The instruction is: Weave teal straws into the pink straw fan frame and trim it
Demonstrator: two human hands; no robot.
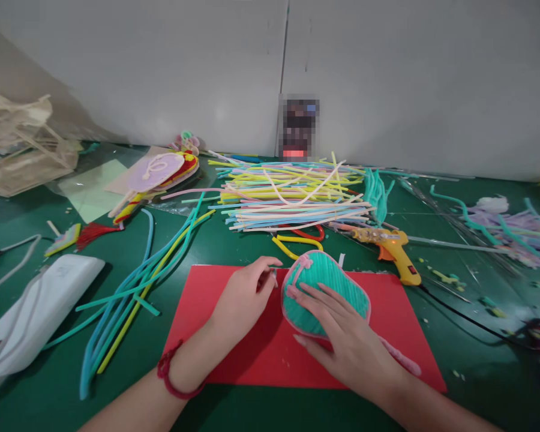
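A teal fan-shaped piece (330, 279) made of pipe cleaners, edged in pink, lies on a red sheet (234, 354) on the green table. My right hand (342, 336) rests flat on its lower half, fingers stretched out and pressing it down. My left hand (243, 297) is curled just left of the piece, thumb and fingers pinched near its pink edge; what they pinch is too small to make out. A red cord circles my left wrist.
A yellow glue gun (393, 249) lies right behind the red sheet, its black cable trailing right. A heap of coloured pipe cleaners (292, 195) sits behind, long strands (130, 288) at left. A white device (31, 312), finished fans (159, 174) and purple scraps (513, 225) lie around.
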